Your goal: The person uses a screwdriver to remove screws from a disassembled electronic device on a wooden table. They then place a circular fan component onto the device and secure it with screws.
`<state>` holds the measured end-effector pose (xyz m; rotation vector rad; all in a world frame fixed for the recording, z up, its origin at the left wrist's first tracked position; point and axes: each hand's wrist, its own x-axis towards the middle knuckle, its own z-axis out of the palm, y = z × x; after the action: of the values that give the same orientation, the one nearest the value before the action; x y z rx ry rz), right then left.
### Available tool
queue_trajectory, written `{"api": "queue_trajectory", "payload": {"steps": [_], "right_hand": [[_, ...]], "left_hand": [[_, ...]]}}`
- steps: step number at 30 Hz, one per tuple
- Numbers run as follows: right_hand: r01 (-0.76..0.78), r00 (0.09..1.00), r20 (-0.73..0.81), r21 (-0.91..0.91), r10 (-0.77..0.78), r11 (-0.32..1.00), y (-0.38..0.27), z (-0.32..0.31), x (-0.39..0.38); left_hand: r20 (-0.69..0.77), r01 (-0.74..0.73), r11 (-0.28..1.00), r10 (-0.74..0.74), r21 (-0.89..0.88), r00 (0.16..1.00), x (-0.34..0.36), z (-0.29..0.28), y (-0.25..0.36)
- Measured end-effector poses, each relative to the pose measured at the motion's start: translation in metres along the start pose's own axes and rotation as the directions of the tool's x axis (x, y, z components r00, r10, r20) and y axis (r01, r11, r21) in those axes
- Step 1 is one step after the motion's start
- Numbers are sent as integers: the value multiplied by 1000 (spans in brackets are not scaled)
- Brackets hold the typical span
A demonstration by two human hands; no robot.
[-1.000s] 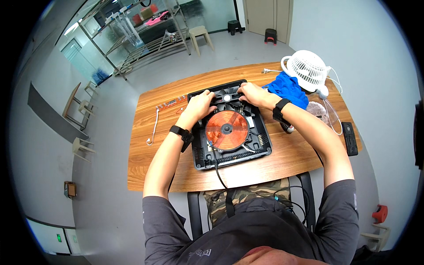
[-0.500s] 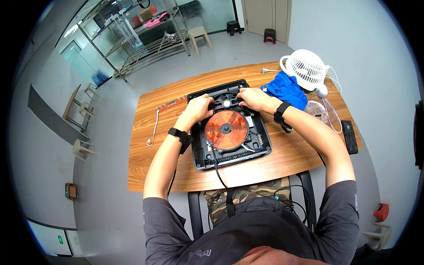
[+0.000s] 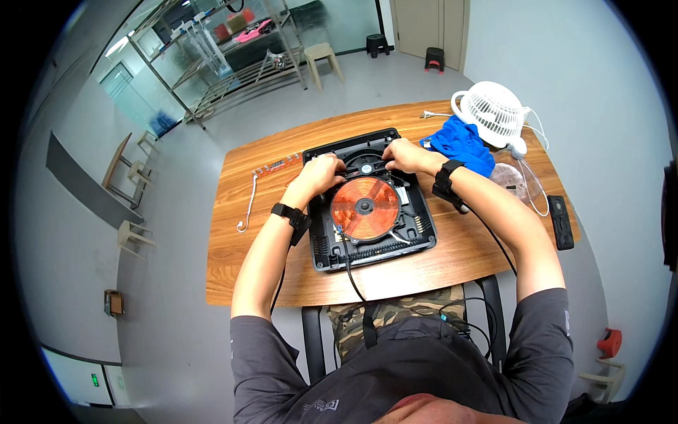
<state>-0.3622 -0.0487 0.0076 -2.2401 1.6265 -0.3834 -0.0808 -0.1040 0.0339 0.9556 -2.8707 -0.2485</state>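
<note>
An opened induction cooker base, a black shell, lies on the wooden table in front of me. A round copper coil sits in its middle. Just beyond the coil is a black cooling fan with a pale hub. My left hand has its fingers curled at the fan's left side. At the right side, my right hand grips the fan frame between thumb and fingers. The fingertips are partly hidden, and both wrists wear black straps.
A small circuit board with a white lead lies left of the shell. To the right are a blue cloth, a white fan, a clear round cover and a black oblong part. A black cable runs over the front edge.
The cooling fan's hub appears slightly nearer the coil and tilted differently, with both hands still at its sides. The whole view has shifted a little.
</note>
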Motion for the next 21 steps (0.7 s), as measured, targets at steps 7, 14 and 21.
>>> {"api": "queue_trajectory", "payload": {"steps": [7, 14, 21], "right_hand": [[-31, 999, 44, 94, 27, 995, 9, -7, 0], [25, 1000, -6, 93, -24, 995, 9, -6, -7], [110, 994, -24, 62, -108, 992, 9, -6, -10]], "left_hand": [[-21, 3, 1000, -3, -17, 1000, 2, 5, -6], [2, -2, 999, 2, -53, 1000, 5, 6, -9], [2, 25, 999, -25, -38, 1000, 4, 1, -5]]}}
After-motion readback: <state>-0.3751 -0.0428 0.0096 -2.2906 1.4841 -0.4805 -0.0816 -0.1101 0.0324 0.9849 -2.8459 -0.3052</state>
